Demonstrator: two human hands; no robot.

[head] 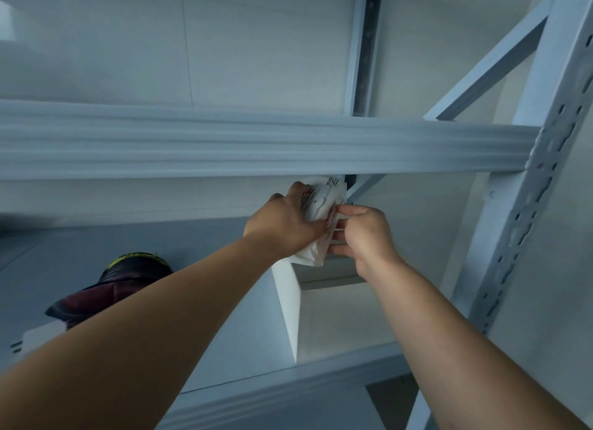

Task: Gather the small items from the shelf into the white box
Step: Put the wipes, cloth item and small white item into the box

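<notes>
Both of my hands hold a small white packet with printed text, just under the upper shelf beam. My left hand grips it from the left, fingers wrapped over its face. My right hand pinches its right edge with curled fingers. Directly below the packet stands the white box on the lower shelf, its open top facing up; what lies inside it is not visible. My forearms hide part of the box's left wall.
A white metal shelf unit surrounds the hands: a broad beam above, a perforated upright at the right. A dark red and black item with a yellow trim and a pale flat object lie on the lower shelf at left.
</notes>
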